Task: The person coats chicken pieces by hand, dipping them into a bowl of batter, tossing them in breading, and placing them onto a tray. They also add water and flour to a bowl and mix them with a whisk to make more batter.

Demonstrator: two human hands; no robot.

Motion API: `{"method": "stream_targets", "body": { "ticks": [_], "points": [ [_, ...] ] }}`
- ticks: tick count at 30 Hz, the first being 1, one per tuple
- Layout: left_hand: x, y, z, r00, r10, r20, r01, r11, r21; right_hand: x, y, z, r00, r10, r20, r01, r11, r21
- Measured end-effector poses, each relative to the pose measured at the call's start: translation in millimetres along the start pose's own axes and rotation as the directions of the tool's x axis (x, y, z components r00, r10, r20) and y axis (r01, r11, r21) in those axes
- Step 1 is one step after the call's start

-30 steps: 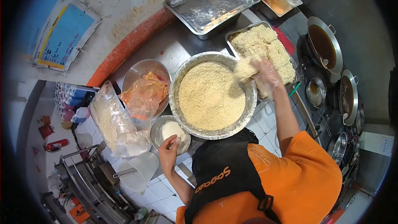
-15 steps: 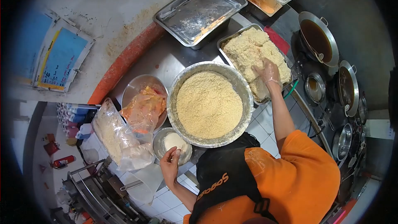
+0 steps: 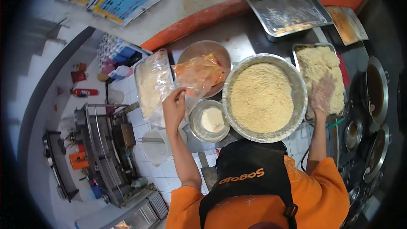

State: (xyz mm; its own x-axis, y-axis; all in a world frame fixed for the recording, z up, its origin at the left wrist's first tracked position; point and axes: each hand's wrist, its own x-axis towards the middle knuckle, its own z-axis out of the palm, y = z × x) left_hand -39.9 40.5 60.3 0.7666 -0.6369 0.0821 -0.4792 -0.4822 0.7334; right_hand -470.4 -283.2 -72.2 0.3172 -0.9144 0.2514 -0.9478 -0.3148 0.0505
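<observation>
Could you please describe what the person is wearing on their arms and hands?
The right hand wears a thin, clear disposable glove; the left hand is ungloved. Both forearms are uncovered below the short sleeves of an orange shirt, with a black apron lettered in orange over it.

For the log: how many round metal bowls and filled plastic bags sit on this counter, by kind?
Round metal bowls: 3 (large crumb bowl, small bowl of white powder, bowl under the orange bag)
Filled plastic bags: 2 (orange bag, clear crumb bag)
Total: 5
</observation>
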Motion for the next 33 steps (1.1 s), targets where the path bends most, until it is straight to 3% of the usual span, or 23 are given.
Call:
{"method": "stream_targets", "body": {
  "ticks": [1,2,5,8,10,11,12,14,18,20,21,22,23,24,26,28,30,32,33],
  "points": [
    [17.3,-16.7,5.3,0.994,0.103,0.024,-0.105,0.986,0.133,0.7,3.0,-3.0,0.994,-0.003,-0.112,0.013,0.996,0.091],
    [32.8,-20.4,10.9,0.986,0.08,0.15,-0.109,0.974,0.199,-0.7,1.5,-17.0,0.994,-0.016,-0.112,0.027,0.995,0.1],
    [80.0,-50.7,51.0,0.881,0.06,0.469,-0.247,0.904,0.35,-3.7,-6.4,-66.5,0.98,0.162,-0.116,-0.117,0.938,0.325],
    [101.5,-84.5,80.3,0.804,0.194,0.562,-0.422,0.852,0.309,-11.7,5.1,-81.4,0.979,0.177,-0.104,-0.135,0.936,0.323],
    [110.0,-86.0,94.5,0.777,0.028,0.628,-0.302,0.892,0.335,-26.4,28.9,-78.7,0.949,0.228,-0.22,-0.132,0.915,0.381],
    [116.1,-99.9,97.7,0.763,0.124,0.635,-0.399,0.862,0.312,-25.9,22.6,-95.4,0.937,0.262,-0.233,-0.185,0.934,0.306],
    [119.0,-110.7,104.1,0.746,0.212,0.631,-0.482,0.826,0.293,-30.1,31.4,-93.6,0.926,0.298,-0.233,-0.23,0.932,0.28],
    [113.3,-103.3,103.6,0.782,0.284,0.555,-0.55,0.734,0.399,-36.4,38.8,-81.6,0.929,0.248,-0.276,-0.145,0.927,0.345],
    [105.6,-94.3,108.2,0.812,0.385,0.439,-0.562,0.718,0.41,-40.8,21.5,-94.1,0.915,0.345,-0.209,-0.204,0.842,0.499],
    [110.2,-88.1,102.3,0.836,0.226,0.501,-0.477,0.751,0.457,-43.9,12.1,-87.5,0.933,0.175,-0.314,-0.034,0.913,0.406],
    [112.8,-78.2,96.6,0.833,0.233,0.503,-0.484,0.748,0.455,-40.9,-8.0,-110.0,0.915,0.292,-0.279,-0.083,0.813,0.577],
    [115.0,-63.9,86.7,0.865,0.146,0.48,-0.384,0.808,0.446,-38.8,-19.1,-122.8,0.912,0.298,-0.282,-0.086,0.811,0.578],
    [114.8,-51.9,75.6,0.888,0.049,0.457,-0.273,0.857,0.437,-37.3,-28.8,-132.0,0.934,0.211,-0.29,0.002,0.805,0.593],
    [113.8,-41.6,66.6,0.892,0.042,0.45,-0.264,0.855,0.445,-37.5,-38.4,-136.6,0.948,0.114,-0.297,0.097,0.787,0.61],
    [115.5,-21.5,52.8,0.939,0.201,0.278,-0.3,0.876,0.377,-34.2,-62.0,-138.6,0.947,0.045,-0.319,0.186,0.733,0.655],
    [115.7,-10.1,39.6,0.971,0.173,0.164,-0.236,0.794,0.561,-26.4,-87.8,-139.0,0.933,-0.055,-0.356,0.307,0.638,0.706],
    [118.3,-6.1,30.0,0.964,0.263,0.048,-0.245,0.798,0.551,-20.5,-110.1,-142.8,0.923,-0.131,-0.362,0.375,0.522,0.766],
    [124.9,-18.7,25.6,0.953,0.303,0.014,-0.29,0.899,0.329,-13.2,-132.8,-158.1,0.906,-0.207,-0.369,0.423,0.449,0.787],
    [125.3,-20.2,22.4,0.959,0.284,-0.021,-0.26,0.903,0.342,-8.7,-142.0,-162.5,0.889,-0.242,-0.389,0.457,0.417,0.785]
  ]
}}
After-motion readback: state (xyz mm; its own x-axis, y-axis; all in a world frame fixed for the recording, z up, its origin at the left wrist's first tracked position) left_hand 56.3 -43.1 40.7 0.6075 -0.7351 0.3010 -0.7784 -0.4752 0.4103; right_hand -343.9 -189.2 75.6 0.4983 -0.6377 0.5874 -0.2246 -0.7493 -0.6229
